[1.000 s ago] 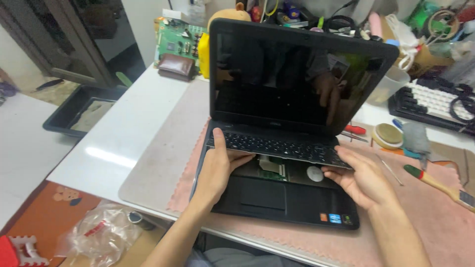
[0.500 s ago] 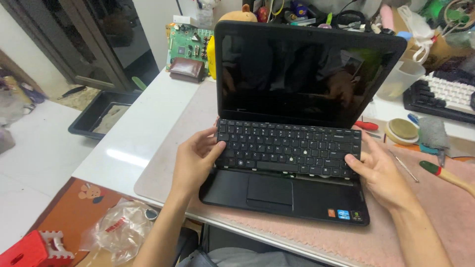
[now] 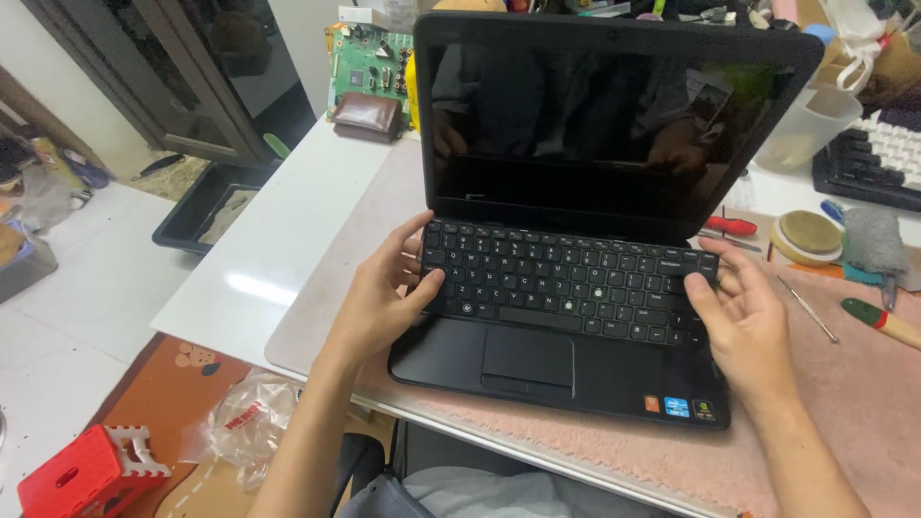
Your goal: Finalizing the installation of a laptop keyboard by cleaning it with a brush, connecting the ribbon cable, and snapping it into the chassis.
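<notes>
A black laptop (image 3: 566, 374) is sitting open on a pink fuzzy mat (image 3: 863, 384) at the front edge of a white table (image 3: 278, 259), its dark screen (image 3: 595, 125) standing upright and reflecting the room. The left hand (image 3: 384, 302) is resting at the left end of the keyboard (image 3: 566, 281), its thumb pressing down on the keys near the lower left corner while the fingers are curling over the keyboard's left edge, close to the hinge; the hand is loosely bent rather than clenched, and it is not lifting anything clear. The right hand (image 3: 743, 312) is doing the same at the right end, thumb lying on the keys by the lower right corner and fingertips touching the upper right edge of the keyboard, palm half open. The keyboard is lying flat in its bay above the touchpad (image 3: 528, 357). To the right of the laptop, a red-handled screwdriver (image 3: 731, 226) is lying beside a round tin (image 3: 808, 237), with a grey brush (image 3: 871, 245) and a green and red tool handle (image 3: 883, 321) further out. Behind the screen's left corner a green circuit board (image 3: 369, 67) is standing against the wall with a brown wallet (image 3: 366, 115) in front of it. On the floor below, a red plastic stool (image 3: 82, 473) is sitting beside a crumpled plastic bag (image 3: 245, 427).
</notes>
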